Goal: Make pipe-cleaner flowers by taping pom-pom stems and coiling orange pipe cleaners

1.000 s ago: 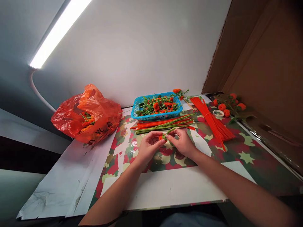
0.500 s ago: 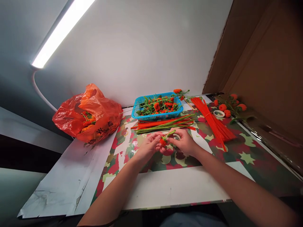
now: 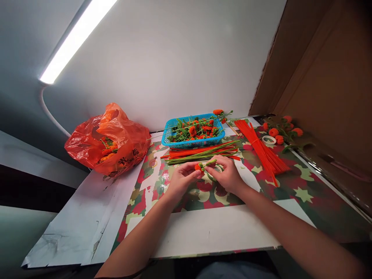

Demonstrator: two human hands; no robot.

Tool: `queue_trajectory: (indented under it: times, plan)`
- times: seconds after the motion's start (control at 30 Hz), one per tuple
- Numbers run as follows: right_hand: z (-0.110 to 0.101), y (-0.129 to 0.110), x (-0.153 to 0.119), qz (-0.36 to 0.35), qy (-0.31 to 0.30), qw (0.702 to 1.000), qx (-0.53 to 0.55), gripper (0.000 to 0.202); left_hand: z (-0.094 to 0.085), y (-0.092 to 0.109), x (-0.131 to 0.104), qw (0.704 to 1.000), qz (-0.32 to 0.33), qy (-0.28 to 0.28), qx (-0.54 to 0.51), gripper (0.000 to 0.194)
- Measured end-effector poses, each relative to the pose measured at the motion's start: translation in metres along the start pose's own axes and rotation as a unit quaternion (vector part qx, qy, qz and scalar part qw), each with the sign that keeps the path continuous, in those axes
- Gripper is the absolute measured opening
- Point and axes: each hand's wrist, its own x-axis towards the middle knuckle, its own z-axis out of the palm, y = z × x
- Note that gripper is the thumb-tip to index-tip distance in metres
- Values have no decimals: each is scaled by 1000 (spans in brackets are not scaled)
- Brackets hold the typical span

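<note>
Flower before stems and basket

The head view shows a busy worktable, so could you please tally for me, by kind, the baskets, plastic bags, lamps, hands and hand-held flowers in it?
Baskets: 1, the blue basket
Plastic bags: 1, the red bag
Lamps: 1, the lit lamp
Hands: 2, left hand and right hand
Hand-held flowers: 1, the orange flower
Total: 6

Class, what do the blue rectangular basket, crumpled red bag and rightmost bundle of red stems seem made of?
Blue basket: probably glossy plastic, given its lattice.
Red bag: apparently plastic film, shiny, translucent.
Stem bundle: perhaps chenille, matt without highlights; fibres indistinct.
</note>
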Motion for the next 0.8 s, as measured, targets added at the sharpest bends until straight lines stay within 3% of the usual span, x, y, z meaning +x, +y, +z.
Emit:
queue_trajectory:
  times: [0.3, 0.37, 0.53, 0.67, 0.8]
  plan:
    - [4, -1, -2, 69, -16, 988, 134, 19, -7, -7, 6, 986, -134, -53, -88, 37]
    - [5, -1, -2, 93, -4, 986, 138, 21, -6, -7, 5, 989, -121, -42, -79, 39]
    - [9, 1, -3, 134, 6, 980, 147, 23, 1, -4, 2, 1000, -3, 20, -21, 46]
    - [9, 1, -4, 116, -7, 981, 155, 24, 0, -2, 2, 998, -46, 2, -30, 38]
    - [9, 0, -4, 67, -8, 985, 160, 19, -5, -5, 5, 986, -128, -56, -96, 40]
